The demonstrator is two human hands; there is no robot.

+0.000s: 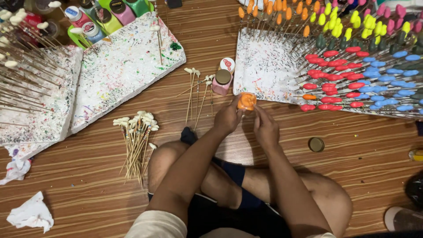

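My left hand (228, 118) grips a small orange paint jar (246, 101) out in front of my crossed legs. My right hand (265, 127) sits just right of the jar, its fingers pinched by the jar's lower edge; what they pinch is hidden, perhaps a thin stick. A bundle of wooden sticks with unpainted white tips (135, 140) lies on the floor to the left of my knee. A few more white-tipped sticks (197, 90) lie fanned out beside a pink paint bottle (222, 81).
A paint-speckled white foam board (264, 66) at right holds several sticks with orange, yellow, green, red, blue and pink tips. Two more foam boards (119, 66) lie at left, paint bottles (99, 17) behind them. A loose lid (316, 144) and crumpled tissues (31, 213) rest on the wooden floor.
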